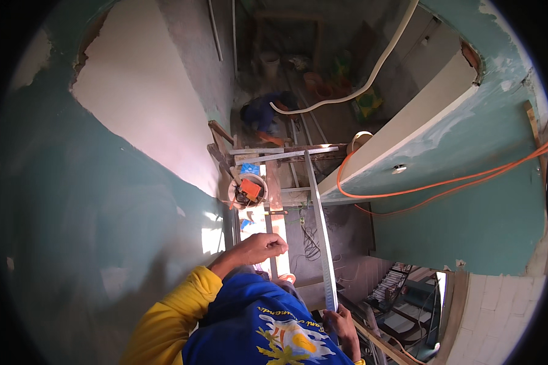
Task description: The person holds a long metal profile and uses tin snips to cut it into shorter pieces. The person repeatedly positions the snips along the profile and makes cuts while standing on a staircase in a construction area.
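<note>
My right hand [342,331] is closed around the near end of a long, thin metal angle strip [320,225]. The strip slants away from me, and its far end meets a second, perforated metal strip [286,154] that lies crosswise. In front of my body, my left hand [259,248] is curled shut with the fingers pressed together; whatever they may hold is hidden. Beyond it, a bucket [263,198] stands on the planks, with an orange item [250,188] and dark tools inside. A slim tool with a dark handle [277,212] lies between the bucket and my left hand.
Narrow wooden planks [275,188] run ahead of me, high over a lower floor. Down there a person in blue [260,114] crouches. An orange cable [420,190] loops from the right, a pale hose [371,76] hangs above, and green walls [103,182] flank both sides.
</note>
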Demonstrator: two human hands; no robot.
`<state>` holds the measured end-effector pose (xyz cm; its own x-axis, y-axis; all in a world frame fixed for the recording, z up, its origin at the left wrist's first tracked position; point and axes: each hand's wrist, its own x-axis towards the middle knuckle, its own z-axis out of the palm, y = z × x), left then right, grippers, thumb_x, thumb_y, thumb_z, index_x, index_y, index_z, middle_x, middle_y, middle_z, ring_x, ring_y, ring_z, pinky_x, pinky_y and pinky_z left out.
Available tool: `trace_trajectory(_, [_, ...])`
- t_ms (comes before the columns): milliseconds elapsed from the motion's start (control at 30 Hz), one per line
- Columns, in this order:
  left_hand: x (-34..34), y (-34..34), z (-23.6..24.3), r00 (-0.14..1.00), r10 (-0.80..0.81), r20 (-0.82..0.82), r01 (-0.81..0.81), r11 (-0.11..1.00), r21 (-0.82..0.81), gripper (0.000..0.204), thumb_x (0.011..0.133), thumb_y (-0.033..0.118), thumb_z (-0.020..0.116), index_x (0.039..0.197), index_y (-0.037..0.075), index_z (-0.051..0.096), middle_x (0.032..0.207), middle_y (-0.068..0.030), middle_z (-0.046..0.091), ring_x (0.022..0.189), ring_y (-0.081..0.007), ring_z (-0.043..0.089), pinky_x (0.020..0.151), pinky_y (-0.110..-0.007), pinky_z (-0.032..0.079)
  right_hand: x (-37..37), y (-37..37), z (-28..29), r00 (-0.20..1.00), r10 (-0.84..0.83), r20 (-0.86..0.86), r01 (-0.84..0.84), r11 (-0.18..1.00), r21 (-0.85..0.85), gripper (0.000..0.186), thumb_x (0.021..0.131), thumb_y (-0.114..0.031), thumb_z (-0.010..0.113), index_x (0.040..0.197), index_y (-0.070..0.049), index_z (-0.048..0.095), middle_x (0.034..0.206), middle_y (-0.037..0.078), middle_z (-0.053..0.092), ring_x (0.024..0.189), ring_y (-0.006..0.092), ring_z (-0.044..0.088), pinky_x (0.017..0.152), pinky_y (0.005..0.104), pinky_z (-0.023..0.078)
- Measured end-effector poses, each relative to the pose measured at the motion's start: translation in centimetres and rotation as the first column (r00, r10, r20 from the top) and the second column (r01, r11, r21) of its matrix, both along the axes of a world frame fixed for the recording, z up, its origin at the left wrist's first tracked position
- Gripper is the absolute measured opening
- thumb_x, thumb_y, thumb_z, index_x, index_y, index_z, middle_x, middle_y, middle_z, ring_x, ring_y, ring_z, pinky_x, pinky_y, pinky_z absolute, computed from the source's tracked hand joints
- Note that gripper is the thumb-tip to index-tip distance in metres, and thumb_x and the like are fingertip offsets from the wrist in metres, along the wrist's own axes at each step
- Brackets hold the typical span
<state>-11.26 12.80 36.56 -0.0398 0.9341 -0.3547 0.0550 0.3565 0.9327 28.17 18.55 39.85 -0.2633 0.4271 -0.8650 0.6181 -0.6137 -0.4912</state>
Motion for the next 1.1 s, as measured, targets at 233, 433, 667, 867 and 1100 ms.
trace_trajectory(233, [0.0,5.2,21.4,0.801,-0.241,-0.548,0.489,0.791,0.368,0.051,0.099,0.035,0.073,0.136,0.002,0.064,0.121,-0.0186,0.069,0.112,-0.0340,0.068,0.098,-0.043,0.054,-0.2,-0.5,3.6,0.993,0.012,0.121,-0.008,0.999,-0.031,0.021,0.097,-0.018,0.068,0.101,0.000,0.059,0.072,0.007,0.062,0.056,0.0171,0.060,0.051,0.0323,0.049])
trace_trajectory(433, [1.5,9.4,28.2,0.636,-0.092,-0.766,0.715,0.444,0.540,0.038,0.095,0.029,0.069,0.119,-0.001,0.066,0.092,-0.0107,0.066,0.088,-0.0244,0.065,0.077,-0.039,0.052,1.1,-2.8,0.8,0.985,0.011,0.170,-0.002,0.999,-0.053,0.020,0.098,-0.019,0.063,0.104,-0.001,0.061,0.072,0.007,0.063,0.057,0.0172,0.062,0.052,0.0323,0.049])
trace_trajectory(667, [3.3,9.4,31.6,0.626,0.057,-0.778,0.732,0.299,0.611,0.034,0.093,0.028,0.068,0.112,0.001,0.067,0.090,-0.0096,0.065,0.086,-0.0238,0.064,0.075,-0.039,0.051,0.4,-4.0,0.3,0.983,-0.042,0.180,0.064,0.991,-0.115,0.021,0.099,-0.020,0.060,0.104,0.000,0.060,0.072,0.008,0.063,0.056,0.0176,0.061,0.052,0.0327,0.049])
trace_trajectory(867, [3.5,9.2,32.1,0.660,0.083,-0.747,0.710,0.257,0.656,0.030,0.091,0.027,0.068,0.107,0.002,0.067,0.089,-0.0086,0.065,0.085,-0.0234,0.064,0.074,-0.038,0.051,-4.0,-3.3,2.8,0.979,-0.093,0.184,0.120,0.982,-0.143,0.021,0.100,-0.021,0.059,0.105,-0.001,0.058,0.073,0.009,0.064,0.057,0.0179,0.061,0.053,0.0333,0.048])
trace_trajectory(1100, [3.0,8.7,26.1,0.768,-0.256,-0.587,0.639,0.366,0.676,0.031,0.092,0.026,0.067,0.112,0.002,0.066,0.095,-0.0115,0.067,0.089,-0.0260,0.066,0.076,-0.039,0.053,-0.5,-4.7,0.4,0.961,-0.244,0.131,0.265,0.948,-0.175,0.025,0.099,-0.019,0.061,0.114,0.001,0.059,0.077,0.007,0.061,0.057,0.0165,0.058,0.052,0.0312,0.048])
